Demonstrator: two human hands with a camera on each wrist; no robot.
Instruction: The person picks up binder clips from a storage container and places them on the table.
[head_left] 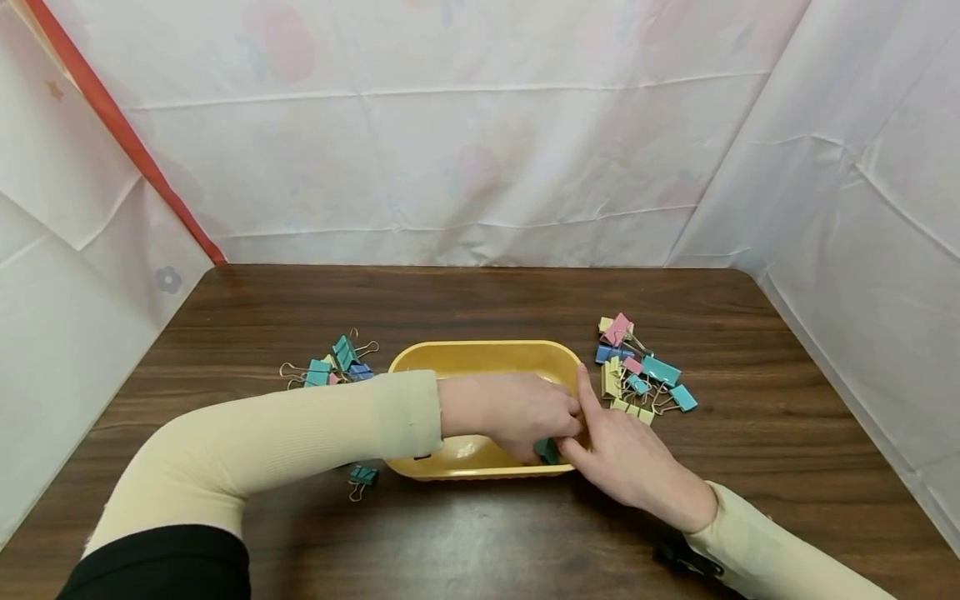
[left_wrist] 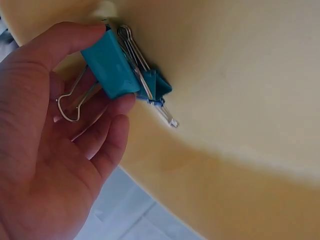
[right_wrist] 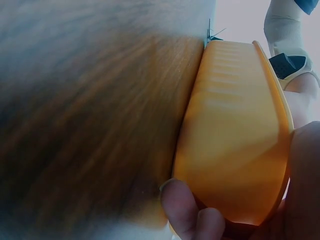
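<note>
My left hand (head_left: 517, 410) reaches down into the right end of a yellow plastic tray (head_left: 480, 475). Between thumb and fingers it pinches a teal binder clip (left_wrist: 111, 67), whose wire handle sticks out toward the palm. Right behind that clip, a second teal binder clip (left_wrist: 159, 86) lies against the tray's inside; whether the two touch I cannot tell. My right hand (head_left: 630, 454) holds the tray's right end, with fingertips (right_wrist: 181, 202) low on the outer wall in the right wrist view.
Right of the tray lies a heap of pink, yellow, blue and teal binder clips (head_left: 660, 369). Another group of binder clips (head_left: 345, 354) sits to the left, partly behind the left sleeve. One dark teal clip (head_left: 363, 475) lies near the tray's front left corner.
</note>
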